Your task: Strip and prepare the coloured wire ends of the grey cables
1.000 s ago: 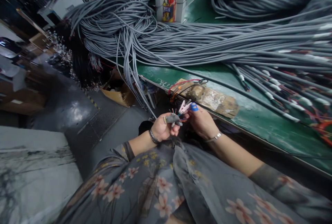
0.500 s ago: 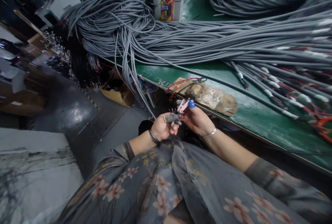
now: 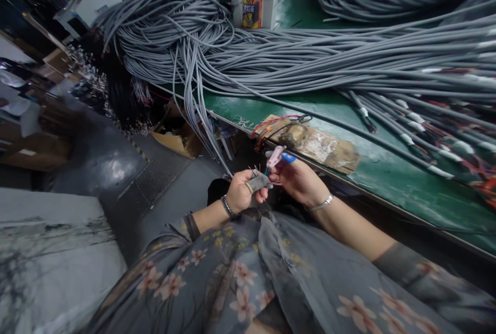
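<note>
My left hand [image 3: 241, 190], with a grey cover on its thumb, is closed around the end of a cable whose thin coloured wires [image 3: 266, 171] fan out past the fingers. Close beside it on the right, my right hand [image 3: 303, 181] wears a blue cover on its thumb. Its fingers pinch a small pink clip-like tool [image 3: 275, 156]. A few reddish wires stretch across the gap between the hands toward the right fingertips. Whether the tool's jaws close on a wire is too small to make out.
Grey cables [image 3: 271, 60] lie in a long bundle across the green table [image 3: 391, 169], with white-banded ends at right. A taped cardboard piece [image 3: 321, 145] sits at the table edge. Below left stand an open carton [image 3: 174, 143] and a pale surface [image 3: 58, 241].
My right hand has shifted slightly right, away from my left, and its thumb has tipped over. Wires now show stretched between the hands. The left hand stays nearly in place.
</note>
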A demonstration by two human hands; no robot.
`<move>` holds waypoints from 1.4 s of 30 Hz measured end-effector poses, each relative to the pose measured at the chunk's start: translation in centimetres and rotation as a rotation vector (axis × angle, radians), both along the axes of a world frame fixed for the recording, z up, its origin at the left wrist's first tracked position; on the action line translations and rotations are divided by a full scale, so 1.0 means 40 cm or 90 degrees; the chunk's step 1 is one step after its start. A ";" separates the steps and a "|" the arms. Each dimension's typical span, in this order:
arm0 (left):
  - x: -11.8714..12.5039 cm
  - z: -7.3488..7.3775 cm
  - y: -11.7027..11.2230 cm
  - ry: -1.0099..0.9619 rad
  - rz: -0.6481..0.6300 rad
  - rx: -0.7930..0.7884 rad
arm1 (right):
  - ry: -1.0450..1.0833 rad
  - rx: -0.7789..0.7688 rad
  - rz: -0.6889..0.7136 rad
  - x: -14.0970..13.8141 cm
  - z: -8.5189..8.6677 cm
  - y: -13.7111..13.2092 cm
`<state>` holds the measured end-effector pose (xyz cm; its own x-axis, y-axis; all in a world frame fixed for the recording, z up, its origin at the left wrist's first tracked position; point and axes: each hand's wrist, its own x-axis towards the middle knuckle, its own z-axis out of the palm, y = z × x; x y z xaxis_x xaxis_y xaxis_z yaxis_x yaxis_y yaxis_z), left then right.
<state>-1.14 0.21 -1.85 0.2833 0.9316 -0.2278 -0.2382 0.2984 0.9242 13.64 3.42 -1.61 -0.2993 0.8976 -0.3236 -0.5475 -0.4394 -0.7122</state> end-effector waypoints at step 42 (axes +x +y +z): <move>0.010 0.027 -0.005 0.192 0.081 0.175 | -0.065 0.045 -0.024 -0.006 -0.008 0.002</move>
<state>-0.74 0.02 -0.78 0.1213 0.9924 -0.0207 0.0363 0.0165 0.9992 13.40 3.50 -1.93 -0.2339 0.9290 -0.2867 -0.4860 -0.3672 -0.7931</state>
